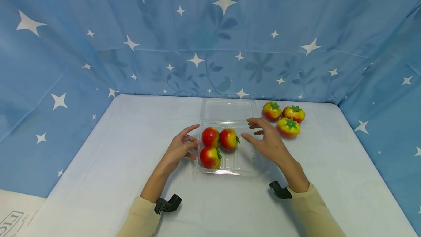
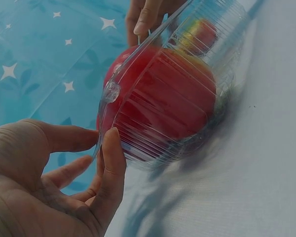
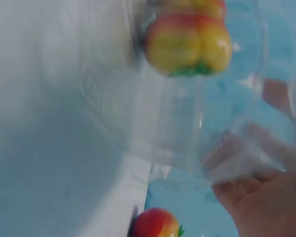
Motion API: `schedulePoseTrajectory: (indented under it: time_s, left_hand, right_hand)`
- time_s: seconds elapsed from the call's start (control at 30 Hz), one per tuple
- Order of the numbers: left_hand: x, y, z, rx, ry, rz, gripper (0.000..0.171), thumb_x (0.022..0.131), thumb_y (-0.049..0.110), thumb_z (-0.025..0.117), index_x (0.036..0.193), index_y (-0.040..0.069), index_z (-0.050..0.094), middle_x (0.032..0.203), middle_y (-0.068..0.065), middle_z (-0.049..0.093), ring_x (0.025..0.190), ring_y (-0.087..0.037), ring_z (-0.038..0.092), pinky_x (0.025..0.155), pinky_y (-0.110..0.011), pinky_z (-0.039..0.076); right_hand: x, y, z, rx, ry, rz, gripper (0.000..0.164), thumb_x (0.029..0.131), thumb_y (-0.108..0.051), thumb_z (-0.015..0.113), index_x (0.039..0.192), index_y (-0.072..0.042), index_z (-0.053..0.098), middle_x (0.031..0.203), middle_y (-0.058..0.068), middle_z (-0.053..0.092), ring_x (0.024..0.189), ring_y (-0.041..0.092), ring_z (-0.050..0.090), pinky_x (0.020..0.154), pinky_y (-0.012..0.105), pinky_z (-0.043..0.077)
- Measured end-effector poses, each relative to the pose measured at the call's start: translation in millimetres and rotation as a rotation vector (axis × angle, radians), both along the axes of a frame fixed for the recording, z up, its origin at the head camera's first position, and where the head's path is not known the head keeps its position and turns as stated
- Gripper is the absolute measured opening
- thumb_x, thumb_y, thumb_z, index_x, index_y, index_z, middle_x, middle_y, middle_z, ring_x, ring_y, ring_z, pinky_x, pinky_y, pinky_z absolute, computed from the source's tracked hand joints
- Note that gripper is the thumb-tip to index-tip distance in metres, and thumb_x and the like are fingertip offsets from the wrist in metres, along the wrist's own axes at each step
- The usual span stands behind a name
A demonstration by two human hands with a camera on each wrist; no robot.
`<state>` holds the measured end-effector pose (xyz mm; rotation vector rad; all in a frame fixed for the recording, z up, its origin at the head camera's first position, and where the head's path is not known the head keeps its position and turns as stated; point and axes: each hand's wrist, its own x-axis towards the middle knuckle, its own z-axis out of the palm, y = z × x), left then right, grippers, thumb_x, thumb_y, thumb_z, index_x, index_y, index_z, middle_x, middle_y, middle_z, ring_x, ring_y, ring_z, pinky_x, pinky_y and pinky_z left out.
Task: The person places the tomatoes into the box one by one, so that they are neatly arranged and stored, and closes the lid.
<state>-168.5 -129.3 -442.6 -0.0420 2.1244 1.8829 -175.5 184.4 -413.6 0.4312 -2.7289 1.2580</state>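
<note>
A clear plastic clamshell container [image 1: 241, 160] stands on the table with its lid [image 1: 230, 111] folded back, away from me. Three red-and-yellow toy tomatoes [image 1: 210, 157] with green leafy tops fill its left part. My left hand [image 1: 179, 149] is at the container's left side; in the left wrist view its thumb and a finger pinch the rim. Over the right edge hovers my right hand [image 1: 268, 140], fingers apart and gently bent, with nothing held. The right wrist view is blurred, with the clear wall overlapping those fingers.
Three more toy tomatoes [image 1: 288, 127] sit in a group at the back right, just beyond my right hand. The white-covered table [image 1: 131, 120] is bordered by a blue curtain [image 1: 197, 39] with white stars. Each wrist wears a black mount [image 1: 168, 204].
</note>
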Motion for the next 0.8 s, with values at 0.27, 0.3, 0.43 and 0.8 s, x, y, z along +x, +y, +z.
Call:
schedulePoseTrajectory:
  time_s: [0.27, 0.3, 0.43, 0.8]
  left_hand:
    - [-0.7, -1, 0.8, 0.012, 0.010, 0.001, 0.062, 0.098, 0.012, 0.066, 0.156, 0.025, 0.048, 0.103, -0.009, 0.064, 0.083, -0.022, 0.064, 0.061, -0.028, 0.063]
    - [-0.9, -1, 0.8, 0.013, 0.014, 0.000, 0.062, 0.098, 0.012, 0.066, 0.156, 0.024, 0.048, 0.103, -0.009, 0.063, 0.083, -0.022, 0.064, 0.061, -0.028, 0.063]
    - [-1.3, -1, -0.1, 0.010, 0.011, 0.001, 0.062, 0.098, 0.012, 0.066, 0.156, 0.025, 0.048, 0.103, -0.008, 0.064, 0.082, -0.020, 0.064, 0.062, -0.029, 0.063]
    - [0.6, 1, -0.2, 0.007, 0.003, 0.015, 0.062, 0.097, 0.012, 0.066, 0.154, 0.028, 0.050, 0.104, -0.009, 0.066, 0.083, -0.021, 0.065, 0.062, -0.029, 0.063]
  right_hand:
    - [-3.8, 17, 3.6, 0.006, 0.011, -0.047, 0.047, 0.096, -0.019, 0.075, 0.137, -0.003, 0.058, 0.132, 0.020, 0.060, 0.122, 0.039, 0.061, 0.102, 0.058, 0.057]
    - [-4.1, 19, 3.6, 0.009, 0.018, -0.052, 0.047, 0.097, -0.019, 0.075, 0.137, -0.003, 0.058, 0.132, 0.021, 0.060, 0.122, 0.039, 0.060, 0.103, 0.059, 0.057]
    - [-5.0, 29, 1.8, 0.016, 0.045, -0.075, 0.046, 0.097, -0.018, 0.074, 0.137, -0.001, 0.058, 0.133, 0.021, 0.061, 0.122, 0.039, 0.060, 0.103, 0.060, 0.055]
    - [-6.8, 58, -0.4, 0.060, 0.094, -0.178, 0.043, 0.096, -0.012, 0.074, 0.134, 0.002, 0.061, 0.129, 0.025, 0.058, 0.118, 0.044, 0.056, 0.106, 0.063, 0.050]
